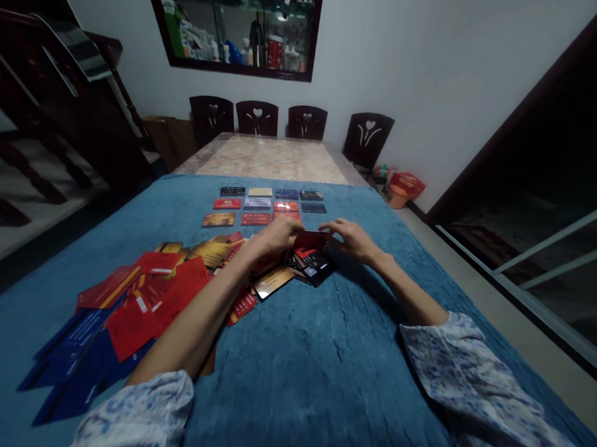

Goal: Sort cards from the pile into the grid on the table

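Between my two hands a dark red card point(312, 235) is held near the middle of the blue cloth. My left hand point(280, 234) pinches its left end, and my right hand point(350, 239) has its fingers closed at the right end. Beneath them lies a loose pile with a black card point(319, 270) and a gold card point(274, 281). Beyond the hands, several cards lie in rows, among them a brown card point(218, 220), a silver card point(258, 203) and a dark blue card point(314, 208). My left hand partly covers a red card point(287, 217) in the nearest row.
Red envelopes point(133, 321) and blue envelopes point(79, 339) spread over the left of the blue cloth point(280, 382), under and beside my left forearm. Dark chairs point(256, 118) stand at the table's far end point(276, 157). A glass-shelved cabinet point(243, 27) is set in the wall.
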`<move>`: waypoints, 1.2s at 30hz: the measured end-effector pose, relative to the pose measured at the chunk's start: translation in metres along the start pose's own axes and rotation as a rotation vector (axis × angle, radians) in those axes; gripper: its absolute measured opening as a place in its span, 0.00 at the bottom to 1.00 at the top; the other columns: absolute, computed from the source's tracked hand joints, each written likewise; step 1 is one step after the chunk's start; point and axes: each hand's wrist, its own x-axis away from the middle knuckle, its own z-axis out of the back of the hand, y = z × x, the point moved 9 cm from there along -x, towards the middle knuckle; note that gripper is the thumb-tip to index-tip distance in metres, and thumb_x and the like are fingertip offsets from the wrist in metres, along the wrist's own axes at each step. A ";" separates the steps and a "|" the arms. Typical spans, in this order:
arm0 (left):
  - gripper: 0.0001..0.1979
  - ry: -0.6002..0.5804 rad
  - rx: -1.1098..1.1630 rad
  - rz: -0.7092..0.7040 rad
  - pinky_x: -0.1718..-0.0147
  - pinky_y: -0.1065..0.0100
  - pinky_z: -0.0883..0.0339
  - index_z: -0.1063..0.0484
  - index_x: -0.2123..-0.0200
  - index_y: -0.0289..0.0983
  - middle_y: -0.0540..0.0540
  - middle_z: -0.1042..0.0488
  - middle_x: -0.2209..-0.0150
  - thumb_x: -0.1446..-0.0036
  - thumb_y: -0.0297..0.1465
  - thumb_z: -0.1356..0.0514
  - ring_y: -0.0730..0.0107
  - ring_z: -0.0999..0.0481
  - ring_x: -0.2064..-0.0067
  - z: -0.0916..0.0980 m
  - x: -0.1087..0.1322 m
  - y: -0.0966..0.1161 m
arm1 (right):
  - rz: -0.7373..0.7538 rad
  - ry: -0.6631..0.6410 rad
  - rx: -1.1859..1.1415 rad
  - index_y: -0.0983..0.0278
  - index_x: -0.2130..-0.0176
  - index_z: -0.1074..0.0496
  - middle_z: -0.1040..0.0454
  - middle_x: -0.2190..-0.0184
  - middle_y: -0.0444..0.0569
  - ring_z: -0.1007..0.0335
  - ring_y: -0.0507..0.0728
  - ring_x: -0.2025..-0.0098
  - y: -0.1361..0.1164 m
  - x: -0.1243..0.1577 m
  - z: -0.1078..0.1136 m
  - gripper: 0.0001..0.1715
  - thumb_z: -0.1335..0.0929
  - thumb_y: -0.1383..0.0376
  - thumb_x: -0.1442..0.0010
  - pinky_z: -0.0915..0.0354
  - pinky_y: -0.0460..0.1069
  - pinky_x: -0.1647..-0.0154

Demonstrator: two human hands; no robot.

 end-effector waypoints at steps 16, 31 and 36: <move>0.24 -0.008 -0.159 0.166 0.59 0.64 0.29 0.29 0.45 0.36 0.40 0.18 0.60 0.46 0.19 0.44 0.56 0.19 0.57 -0.008 0.009 -0.002 | -0.120 0.018 0.173 0.60 0.42 0.26 0.17 0.59 0.54 0.24 0.60 0.61 0.007 0.002 -0.017 0.21 0.35 0.66 0.32 0.36 0.50 0.59; 0.22 0.061 -0.154 0.171 0.62 0.66 0.31 0.32 0.45 0.39 0.43 0.20 0.64 0.42 0.20 0.46 0.60 0.19 0.63 -0.005 0.009 -0.005 | -0.034 0.031 0.166 0.60 0.38 0.31 0.24 0.54 0.56 0.31 0.63 0.53 0.001 0.000 -0.022 0.30 0.32 0.67 0.39 0.38 0.55 0.54; 0.21 0.087 -0.160 0.169 0.59 0.64 0.30 0.32 0.45 0.38 0.41 0.19 0.61 0.41 0.20 0.47 0.59 0.19 0.61 -0.003 0.008 -0.004 | -0.049 0.021 0.243 0.62 0.36 0.34 0.27 0.52 0.59 0.35 0.65 0.54 -0.003 -0.002 -0.019 0.32 0.32 0.65 0.39 0.40 0.55 0.55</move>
